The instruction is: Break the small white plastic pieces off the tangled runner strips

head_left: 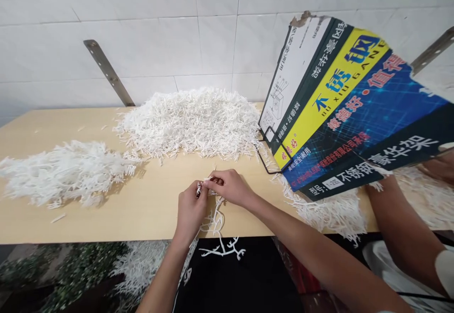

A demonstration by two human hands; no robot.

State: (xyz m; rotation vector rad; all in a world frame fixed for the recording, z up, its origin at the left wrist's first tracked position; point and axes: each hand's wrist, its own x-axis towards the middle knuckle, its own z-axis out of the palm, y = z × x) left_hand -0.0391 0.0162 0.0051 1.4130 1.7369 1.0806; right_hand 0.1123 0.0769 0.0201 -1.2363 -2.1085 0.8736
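Note:
My left hand (pixel 190 211) is closed above the front of the table, its fingertips meeting those of my right hand (pixel 232 187). Between them both hands pinch the upper end of a white branching plastic twig (pixel 218 225). Its forked lower part hangs past the table edge in front of my dark clothing. Small white tips poke out by the fingers, but the exact joint is hidden. Behind the hands lies a large heap of white plastic sprigs (pixel 191 126). A smaller pile of longer white sprigs (pixel 67 173) is to the left.
A printed cardboard panel (pixel 326 114) leans in a black wire stand (pixel 271 161) on the right of the table (pixel 159 221). More white sprigs (pixel 329 213) lie under it. Beyond it another person's arm (pixel 400 228) reaches in. Green foliage (pixel 88 270) sits below left.

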